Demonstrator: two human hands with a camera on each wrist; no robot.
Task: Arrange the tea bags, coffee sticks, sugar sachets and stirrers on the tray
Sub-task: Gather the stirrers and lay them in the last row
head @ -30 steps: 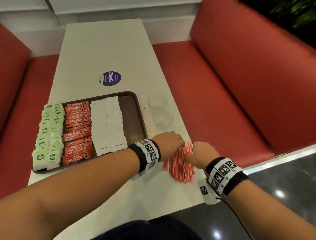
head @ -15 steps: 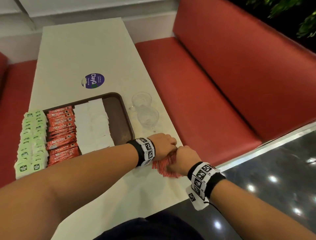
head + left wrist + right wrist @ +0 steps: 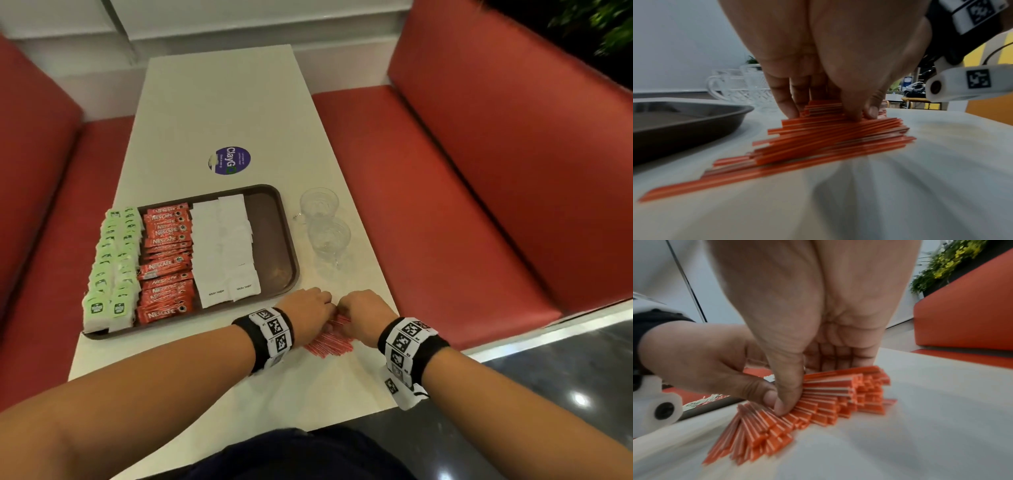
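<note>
Green tea bags (image 3: pixel 113 263), red coffee sticks (image 3: pixel 166 260) and white sugar sachets (image 3: pixel 224 246) already filled the brown plastic tray (image 3: pixel 274 236); only the red-and-white striped stirrers (image 3: pixel 330 341) remained on the tabletop (image 3: pixel 219 99), both the left hand (image 3: pixel 306 317) and right hand (image 3: pixel 363 315) pinching them together.

A brown tray (image 3: pixel 284 240) is lying on the white counter (image 3: pixel 219 113), carrying green tea bags (image 3: pixel 113 263), Nescafe sticks (image 3: pixel 166 260) and white sugar sachets (image 3: pixel 222 250). At its 3 o'clock two glass cups (image 3: pixel 323 226) are standing. At 5 o'clock, the left hand (image 3: pixel 306 317) and right hand (image 3: pixel 361 317) are pressing together over red stirrers (image 3: pixel 330 344).
</note>
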